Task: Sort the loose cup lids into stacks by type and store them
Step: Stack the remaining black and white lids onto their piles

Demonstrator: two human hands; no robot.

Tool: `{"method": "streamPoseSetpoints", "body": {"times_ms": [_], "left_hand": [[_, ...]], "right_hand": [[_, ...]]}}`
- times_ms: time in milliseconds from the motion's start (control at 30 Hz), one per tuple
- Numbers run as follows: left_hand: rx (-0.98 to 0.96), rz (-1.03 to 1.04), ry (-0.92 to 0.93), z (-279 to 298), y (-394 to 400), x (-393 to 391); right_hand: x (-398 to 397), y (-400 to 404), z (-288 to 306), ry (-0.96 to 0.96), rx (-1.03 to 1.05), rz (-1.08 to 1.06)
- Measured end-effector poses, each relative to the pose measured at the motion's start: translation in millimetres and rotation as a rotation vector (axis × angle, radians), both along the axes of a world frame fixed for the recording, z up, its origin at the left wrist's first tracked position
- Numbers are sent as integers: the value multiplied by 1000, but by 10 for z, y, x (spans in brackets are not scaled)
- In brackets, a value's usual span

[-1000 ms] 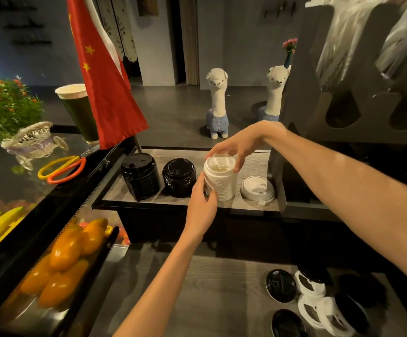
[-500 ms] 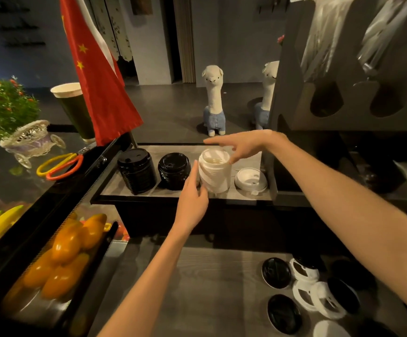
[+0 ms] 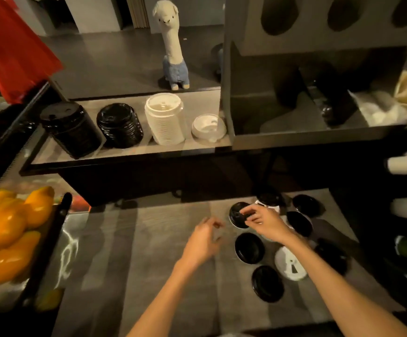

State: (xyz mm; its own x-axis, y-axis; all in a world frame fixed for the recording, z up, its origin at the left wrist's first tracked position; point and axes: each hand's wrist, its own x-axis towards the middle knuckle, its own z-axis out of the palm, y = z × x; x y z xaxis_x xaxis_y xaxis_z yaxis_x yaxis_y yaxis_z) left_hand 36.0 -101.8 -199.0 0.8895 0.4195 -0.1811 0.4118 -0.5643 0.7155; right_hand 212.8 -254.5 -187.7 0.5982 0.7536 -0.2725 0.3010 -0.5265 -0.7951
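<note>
On the upper shelf stand two black lid stacks, a tall white lid stack and a low white lid pile. Loose lids lie on the lower counter: several black lids and a white lid. My right hand pinches a black lid at the pile's near-left edge. Just left of it hovers my left hand, fingers loosely curled, holding nothing.
A tray of orange fruit sits at the left. A red flag hangs upper left, a plush llama stands behind the shelf. A dark organizer fills the upper right, rolled cups lie at the right edge.
Both hands left the white stack on the shelf and came down to the counter. My right hand has taken hold of a loose black lid. The view tilted downward.
</note>
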Motion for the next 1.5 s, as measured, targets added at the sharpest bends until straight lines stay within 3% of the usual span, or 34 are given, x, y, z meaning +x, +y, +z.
{"method": "streamPoseSetpoints", "body": {"times_ms": [133, 333, 433, 633, 767, 900, 1033, 1233, 1500], "left_hand": [[17, -156, 82, -294, -415, 185], [187, -321, 137, -605, -656, 436], [240, -296, 90, -651, -630, 480], [163, -143, -31, -664, -409, 272], [-159, 105, -66, -522, -236, 78], [-795, 290, -146, -254, -177, -101], [-1420, 447, -317, 1, -145, -196], [-1577, 488, -344, 194, -136, -217], [-1517, 531, -390, 352, -185, -199]], "right_hand": [[141, -109, -358, -144, -59, -172], [355, 50, -427, -214, -174, -51], [433, 146, -416, -240, -230, 88], [517, 289, -533, -354, -321, 270], [517, 261, -627, -423, -318, 285], [460, 150, -582, -377, -140, 158], [178, 1, -294, -122, 123, -1], [-313, -91, 210, 27, 272, 12], [-657, 25, 526, -191, 282, 119]]}}
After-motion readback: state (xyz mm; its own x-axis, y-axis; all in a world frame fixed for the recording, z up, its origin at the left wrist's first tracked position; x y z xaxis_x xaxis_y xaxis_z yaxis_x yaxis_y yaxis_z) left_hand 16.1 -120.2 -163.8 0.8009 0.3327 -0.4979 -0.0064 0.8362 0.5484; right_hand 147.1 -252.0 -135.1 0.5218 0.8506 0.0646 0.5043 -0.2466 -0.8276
